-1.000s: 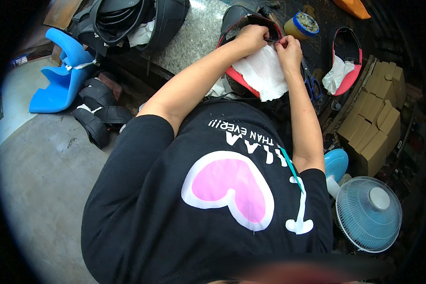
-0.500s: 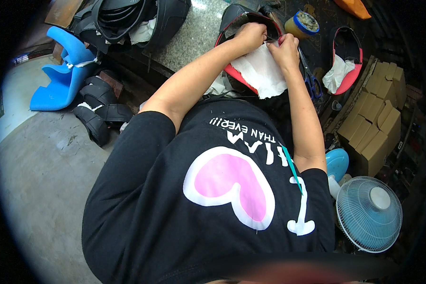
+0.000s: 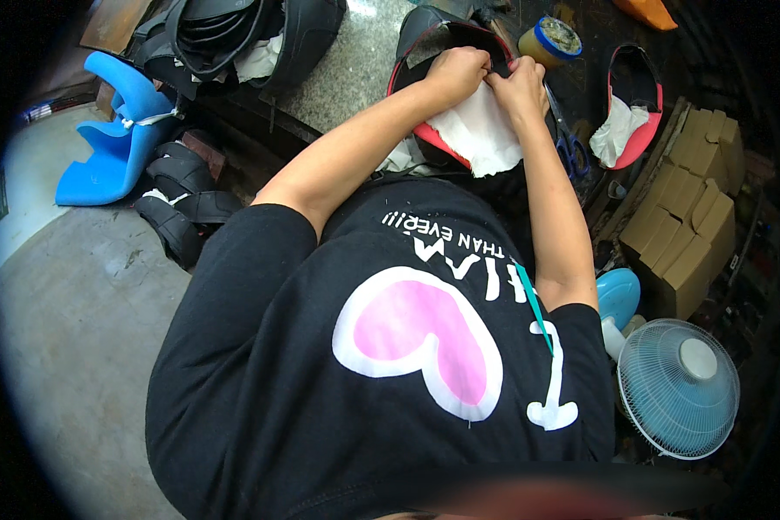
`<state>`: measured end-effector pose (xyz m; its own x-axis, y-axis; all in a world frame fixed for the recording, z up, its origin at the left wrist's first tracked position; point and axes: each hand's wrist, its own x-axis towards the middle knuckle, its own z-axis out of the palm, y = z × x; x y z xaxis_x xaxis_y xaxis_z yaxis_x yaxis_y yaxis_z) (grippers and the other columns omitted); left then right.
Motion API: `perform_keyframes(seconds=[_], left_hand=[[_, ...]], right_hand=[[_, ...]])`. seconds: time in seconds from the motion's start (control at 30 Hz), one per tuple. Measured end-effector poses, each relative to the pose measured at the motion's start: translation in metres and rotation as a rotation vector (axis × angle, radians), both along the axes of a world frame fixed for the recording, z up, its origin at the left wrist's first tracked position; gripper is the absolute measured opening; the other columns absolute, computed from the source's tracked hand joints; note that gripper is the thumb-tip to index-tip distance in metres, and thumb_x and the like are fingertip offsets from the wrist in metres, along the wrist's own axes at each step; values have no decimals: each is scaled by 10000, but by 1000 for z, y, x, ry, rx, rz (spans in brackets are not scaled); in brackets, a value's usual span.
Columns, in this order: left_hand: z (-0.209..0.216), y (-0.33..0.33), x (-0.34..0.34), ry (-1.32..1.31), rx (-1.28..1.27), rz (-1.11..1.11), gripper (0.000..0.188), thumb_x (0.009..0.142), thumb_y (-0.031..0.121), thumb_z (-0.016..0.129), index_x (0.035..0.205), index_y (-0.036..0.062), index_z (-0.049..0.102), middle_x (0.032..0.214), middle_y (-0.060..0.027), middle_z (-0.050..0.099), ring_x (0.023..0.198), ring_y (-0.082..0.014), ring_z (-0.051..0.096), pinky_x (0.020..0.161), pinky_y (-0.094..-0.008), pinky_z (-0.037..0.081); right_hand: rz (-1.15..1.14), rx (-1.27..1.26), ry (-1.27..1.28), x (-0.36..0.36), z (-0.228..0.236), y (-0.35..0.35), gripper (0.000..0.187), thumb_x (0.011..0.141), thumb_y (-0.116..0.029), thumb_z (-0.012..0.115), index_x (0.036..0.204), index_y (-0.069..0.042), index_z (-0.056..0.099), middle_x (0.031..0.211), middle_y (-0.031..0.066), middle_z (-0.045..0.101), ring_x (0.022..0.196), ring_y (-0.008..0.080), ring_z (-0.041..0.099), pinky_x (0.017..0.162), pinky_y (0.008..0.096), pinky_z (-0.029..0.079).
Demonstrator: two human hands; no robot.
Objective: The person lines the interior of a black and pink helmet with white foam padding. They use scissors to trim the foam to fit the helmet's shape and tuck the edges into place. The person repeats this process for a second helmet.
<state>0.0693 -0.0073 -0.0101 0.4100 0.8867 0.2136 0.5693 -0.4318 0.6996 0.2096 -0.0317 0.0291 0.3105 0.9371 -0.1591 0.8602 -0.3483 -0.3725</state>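
Two grips, tips almost touching, both at the black-and-red shoe upper [image 3: 432, 21]. Right grip [image 3: 520, 87]: thumb and finger pinched on the upper's rim, top of the white cloth [image 3: 481, 137] just under. Left grip [image 3: 459, 73]: fingers curled in at the same rim, tips hidden, can't tell what's between them. Upper sits right below both, black end beyond them, red edge on the near side, close to the shirt [image 3: 418, 338].

Room: jar [image 3: 550, 43] just beyond right grip, scissors [image 3: 572, 154] just beside right wrist, so that side is tight. More space on the dark bench [image 3: 586, 85] between jar and second upper [image 3: 640, 143]. Left: bare strip of speckled slab [image 3: 342, 74], then black shoe pile [image 3: 308, 48].

Materials: cloth soft, wrinkled, ragged along one edge. Upper flexible, open, curved to a loop. Slab hard, stone-like. Jar round, blue-rimmed, yellowish contents. Scissors blue-handled. Farther right: brown folded cardboard [image 3: 685, 204].
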Motion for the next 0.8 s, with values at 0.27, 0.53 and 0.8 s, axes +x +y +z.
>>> perform_keyframes(seconds=[0.27,0.53,0.8], left_hand=[[5,-16,-12,29,-41,11,249,773,171,743,998,74,706,964,-104,622,889,-312,651,798,-410,531],[-3,-17,-13,-83,-15,27,295,752,173,777,1023,95,691,921,-120,608,848,-308,634,771,-395,518],[-2,-18,-13,-95,11,34,311,756,171,783,1025,74,659,938,-126,598,872,-311,631,788,-403,515]], right_hand=[[279,430,-81,6,-3,-19,421,716,-224,800,1053,-110,574,1067,103,575,971,314,615,786,415,510],[779,459,-137,40,-8,-3,139,732,-86,726,862,-133,716,946,-2,651,893,208,628,768,343,515],[819,482,-100,51,-10,-14,195,776,-115,729,965,-162,752,1056,3,673,963,215,629,855,346,535]])
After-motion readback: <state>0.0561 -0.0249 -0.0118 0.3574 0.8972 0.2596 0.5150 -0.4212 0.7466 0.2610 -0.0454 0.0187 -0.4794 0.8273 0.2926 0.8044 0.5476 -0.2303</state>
